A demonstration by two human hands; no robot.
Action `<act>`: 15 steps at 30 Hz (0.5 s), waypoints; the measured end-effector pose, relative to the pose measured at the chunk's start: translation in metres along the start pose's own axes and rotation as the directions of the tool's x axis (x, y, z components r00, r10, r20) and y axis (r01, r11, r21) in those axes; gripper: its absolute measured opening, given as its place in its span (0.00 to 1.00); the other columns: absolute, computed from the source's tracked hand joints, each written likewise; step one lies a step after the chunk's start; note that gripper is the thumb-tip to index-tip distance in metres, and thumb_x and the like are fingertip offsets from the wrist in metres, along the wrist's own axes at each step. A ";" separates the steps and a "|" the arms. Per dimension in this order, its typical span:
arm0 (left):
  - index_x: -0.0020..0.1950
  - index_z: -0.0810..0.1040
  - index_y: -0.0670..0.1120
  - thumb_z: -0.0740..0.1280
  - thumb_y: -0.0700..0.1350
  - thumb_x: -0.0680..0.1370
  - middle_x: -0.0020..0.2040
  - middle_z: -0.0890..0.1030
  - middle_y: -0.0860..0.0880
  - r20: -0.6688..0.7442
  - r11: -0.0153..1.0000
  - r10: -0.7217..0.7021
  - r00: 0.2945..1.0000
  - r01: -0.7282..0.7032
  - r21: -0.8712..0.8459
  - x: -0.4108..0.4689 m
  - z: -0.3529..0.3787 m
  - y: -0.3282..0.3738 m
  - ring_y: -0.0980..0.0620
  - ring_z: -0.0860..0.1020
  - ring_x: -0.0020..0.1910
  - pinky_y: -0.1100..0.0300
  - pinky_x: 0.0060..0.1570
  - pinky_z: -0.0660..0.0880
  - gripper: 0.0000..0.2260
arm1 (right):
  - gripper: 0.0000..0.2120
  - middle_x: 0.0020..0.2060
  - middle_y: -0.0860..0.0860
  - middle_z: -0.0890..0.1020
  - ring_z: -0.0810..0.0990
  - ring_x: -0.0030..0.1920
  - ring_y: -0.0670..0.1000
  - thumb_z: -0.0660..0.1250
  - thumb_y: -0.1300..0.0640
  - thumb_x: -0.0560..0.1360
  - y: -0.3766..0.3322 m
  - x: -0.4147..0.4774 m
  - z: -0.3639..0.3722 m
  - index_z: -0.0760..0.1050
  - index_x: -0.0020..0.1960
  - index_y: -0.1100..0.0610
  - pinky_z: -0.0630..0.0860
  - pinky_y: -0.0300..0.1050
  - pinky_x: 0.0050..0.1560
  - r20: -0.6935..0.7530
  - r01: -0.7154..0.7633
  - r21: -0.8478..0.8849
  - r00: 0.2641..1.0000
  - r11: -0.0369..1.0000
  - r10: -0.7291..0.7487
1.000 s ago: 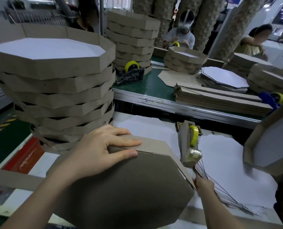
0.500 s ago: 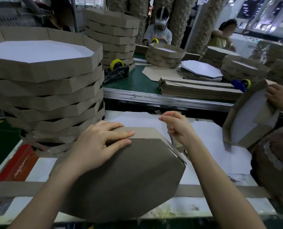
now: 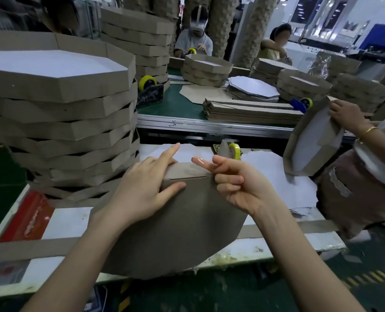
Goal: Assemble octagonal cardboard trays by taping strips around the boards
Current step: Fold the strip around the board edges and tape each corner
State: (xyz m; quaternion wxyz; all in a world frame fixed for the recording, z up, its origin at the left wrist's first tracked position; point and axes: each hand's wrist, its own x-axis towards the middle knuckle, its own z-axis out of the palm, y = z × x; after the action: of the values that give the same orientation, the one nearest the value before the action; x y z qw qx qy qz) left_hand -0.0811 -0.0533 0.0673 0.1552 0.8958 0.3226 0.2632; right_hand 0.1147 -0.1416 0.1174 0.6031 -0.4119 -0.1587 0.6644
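Taping strip (image 3: 187, 170) to board (image 3: 175, 226): left hand (image 3: 145, 185) fingers pinch the strip's joint; right hand (image 3: 240, 184) holds tape (image 3: 199, 160) on forefinger, others curled. Next, probably: press tape across joint.

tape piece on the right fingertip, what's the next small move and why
Probably bring the right hand down and press the tape piece across the seam between strip and board. The left hand holds the strip against the board's edge, and the tape hangs just above that seam, which looks bare.
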 end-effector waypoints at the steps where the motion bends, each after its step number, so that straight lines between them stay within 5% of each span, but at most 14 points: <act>1: 0.79 0.51 0.56 0.64 0.59 0.77 0.66 0.75 0.57 -0.008 1.000 0.005 1.000 -0.005 0.007 -0.001 0.000 0.001 0.52 0.70 0.64 0.54 0.60 0.66 0.35 | 0.12 0.50 0.60 0.84 0.60 0.15 0.41 0.50 0.71 0.77 0.003 -0.006 0.000 0.68 0.44 0.60 0.57 0.28 0.16 0.000 0.005 0.020 1.000 1.000 -0.005; 8: 0.74 0.53 0.64 0.66 0.54 0.78 0.61 0.77 0.52 0.014 0.998 0.060 0.998 -0.060 -0.019 -0.010 -0.005 0.007 0.49 0.72 0.61 0.53 0.55 0.66 0.30 | 0.11 0.50 0.61 0.84 0.61 0.15 0.42 0.49 0.70 0.77 0.026 -0.027 0.001 0.69 0.45 0.60 0.57 0.29 0.16 -0.005 -0.037 0.058 0.999 0.998 0.038; 15: 0.70 0.69 0.65 0.60 0.52 0.81 0.66 0.73 0.54 0.065 0.985 0.120 0.991 -0.127 0.116 -0.011 -0.008 0.006 0.49 0.70 0.63 0.52 0.59 0.66 0.18 | 0.12 0.53 0.59 0.81 0.61 0.15 0.42 0.56 0.70 0.69 0.039 -0.027 -0.005 0.73 0.49 0.64 0.58 0.30 0.15 -0.001 -0.070 0.118 0.997 0.991 0.071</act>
State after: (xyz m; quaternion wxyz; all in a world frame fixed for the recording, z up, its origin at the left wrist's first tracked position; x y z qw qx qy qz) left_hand -0.0901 -0.0645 0.0723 0.0940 0.9290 0.2772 0.2263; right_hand 0.0899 -0.1772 0.0965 0.6030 -0.3828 -0.1030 0.6923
